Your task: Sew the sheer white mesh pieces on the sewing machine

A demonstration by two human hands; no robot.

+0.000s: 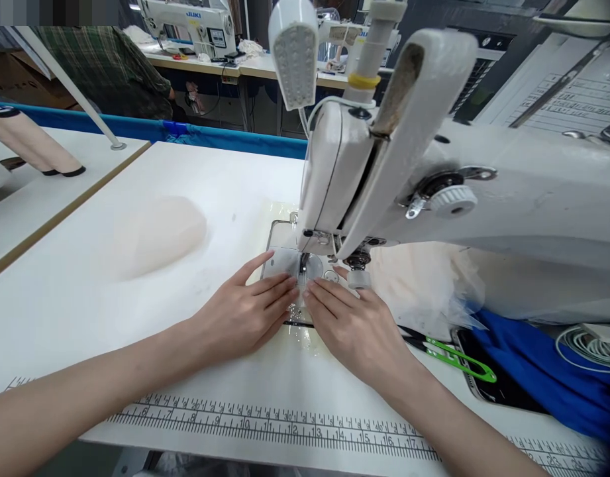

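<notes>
My left hand (245,311) lies flat with fingers stretched out, pressing a thin sheer piece of fabric (297,331) onto the bed of a white sewing machine (414,179). My right hand (352,318) lies flat beside it, fingertips almost touching the left ones just in front of the presser foot (303,264) and metal needle plate (285,255). A thimble-like cap sits on one right finger (359,278). The needle itself is hidden behind the machine head.
A pale sheer fabric pile (158,235) lies left on the white table (136,199). Green-handled thread snips (458,361), a phone and blue cloth (543,371) lie at right. A printed ruler (285,427) runs along the front edge. A person in a plaid shirt (106,66) sits behind.
</notes>
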